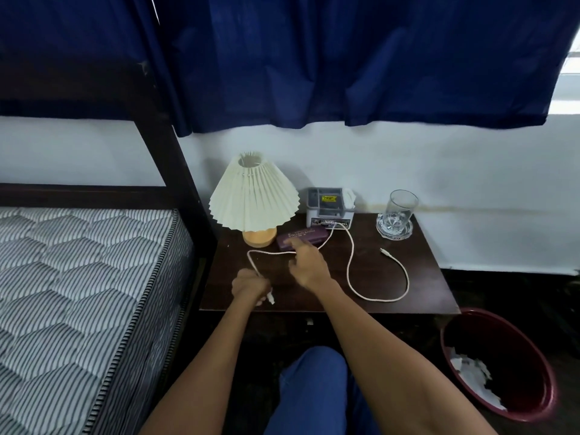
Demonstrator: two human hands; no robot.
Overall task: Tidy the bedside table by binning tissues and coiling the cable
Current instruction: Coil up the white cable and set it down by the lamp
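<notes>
Head-worn camera looks forward and down, close over the bedside table (376, 271).

The left grip (251, 285) curls round the white cable (407, 283) near its plug at 7 o'clock on the surface (376, 271). The right grip (306, 265), forefinger straight, meets the cable at centre, by a purple case (301, 238). The cable's slack loops toward 4 o'clock, and beyond it a red bin (502, 346) holds tissues (470, 375).

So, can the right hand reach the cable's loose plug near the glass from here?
Probably yes. The right hand is mid-table, and only bare table and one strand of the cable lie between it and the loose plug. The glass stands behind, apart from it.
</notes>
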